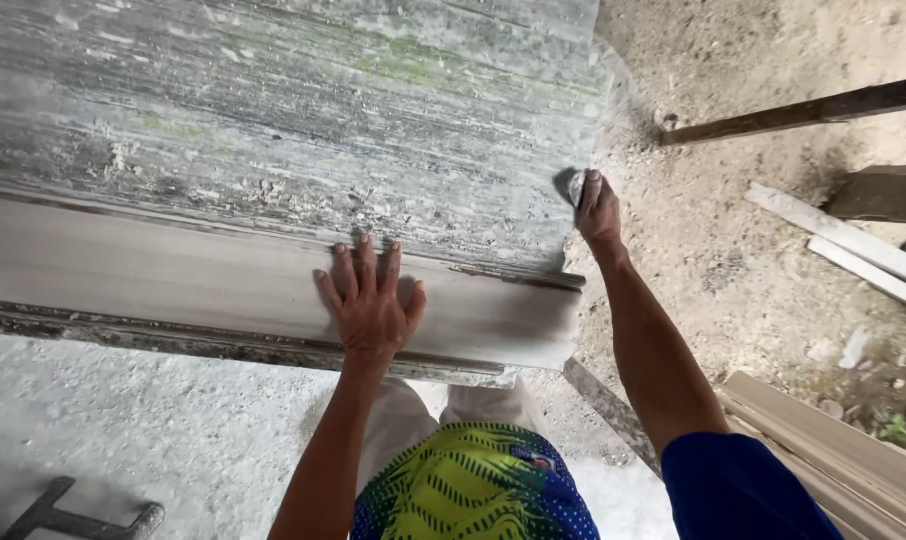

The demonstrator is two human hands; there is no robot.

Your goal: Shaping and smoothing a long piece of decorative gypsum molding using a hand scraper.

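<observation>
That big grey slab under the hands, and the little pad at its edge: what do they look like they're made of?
The slab looks like cut stone, possibly marble: grey-green streaks, a rough dusty top and a smoother pale front band where the left hand lies flat. The pad gripped by the right hand is small and grey, perhaps an abrasive block; too small to tell. Pale dust covers the floor.

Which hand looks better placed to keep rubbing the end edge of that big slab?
The right hand, probably: it grips a small grey pad right at the slab's end edge. The left hand lies flat with spread fingers on the smooth front face, apparently bracing.
</observation>
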